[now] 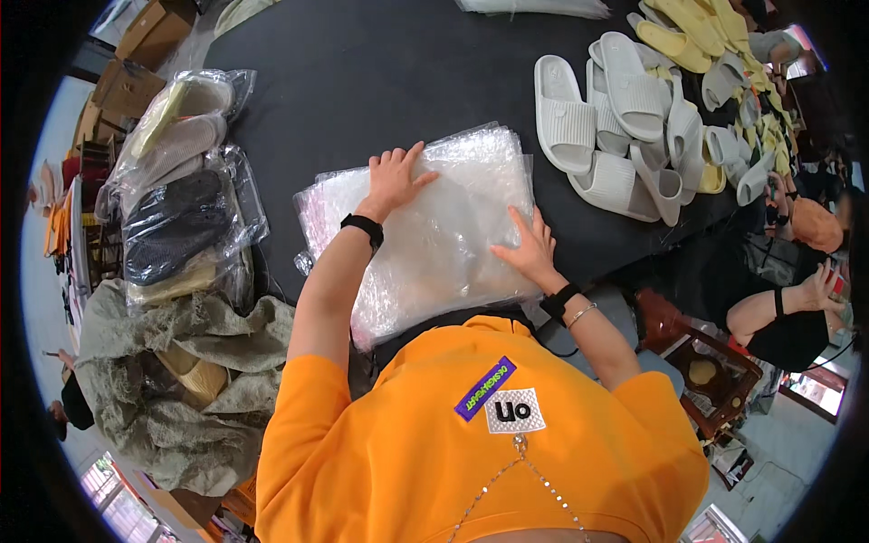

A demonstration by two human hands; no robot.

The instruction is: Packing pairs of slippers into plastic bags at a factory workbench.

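Clear plastic bags point(434, 226) sitting under both my flat, unclenched hands point(396, 181) point(529, 249); slick stack risks sliding sideways.

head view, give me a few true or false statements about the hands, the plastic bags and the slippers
1. Both hands rest flat on the stack of clear plastic bags. True: the left hand and the right hand both lie on top of it.
2. The left hand holds a slipper. False: it lies open on the bags and holds nothing.
3. Loose pale slippers are piled on the black table to the person's right. True.
4. The bagged slippers at the left are all white. False: one pair is black, the others beige or pale.
5. Each wrist wears a black band. True: one shows on the left wrist and one on the right.
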